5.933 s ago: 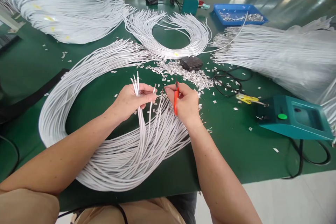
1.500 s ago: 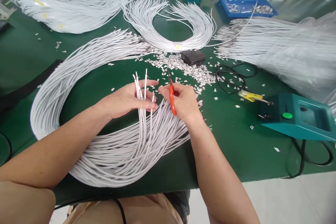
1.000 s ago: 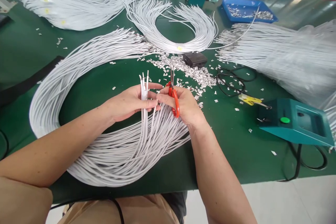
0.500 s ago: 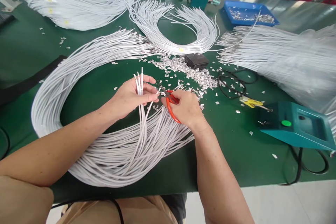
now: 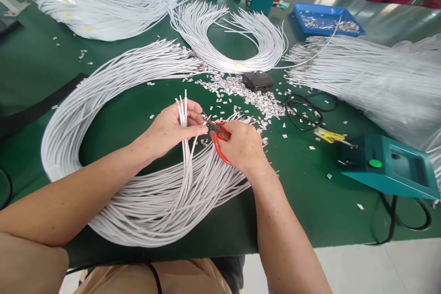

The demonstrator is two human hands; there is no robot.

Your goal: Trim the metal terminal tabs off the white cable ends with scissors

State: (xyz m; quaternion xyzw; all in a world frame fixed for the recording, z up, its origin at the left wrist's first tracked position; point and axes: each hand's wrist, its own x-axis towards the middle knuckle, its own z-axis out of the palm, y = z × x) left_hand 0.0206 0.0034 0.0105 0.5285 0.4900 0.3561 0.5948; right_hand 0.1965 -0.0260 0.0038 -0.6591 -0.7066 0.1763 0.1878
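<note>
- Several white cable ends point(image 5: 185, 149) stand upright in a small bunch in the left hand point(image 5: 168, 124), at the crook of the thumb, while one single cable point(image 5: 195, 141) leans apart with its tip by the thumb.
- That single tip looks like the piece being worked on, so this cable seems unfinished; whether the blades touch it is too small to tell.
- Judging by the thick pile of scraps point(image 5: 237, 86) on the worktop point(image 5: 303, 202), plenty of trimming appears done, yet many cable ends in the big loop point(image 5: 151, 213) below lie outside the hand, and which of those are finished cannot be told.
- On the left, the thumb and fingers close lightly on the single cable, the other fingertips curled behind; the forearm slants in over the loop.
- On the right, the hand point(image 5: 243, 144) is wrapped around orange-handled scissors point(image 5: 217, 147), knuckles up, the blades slightly parted and pointing left toward the single tip.
</note>
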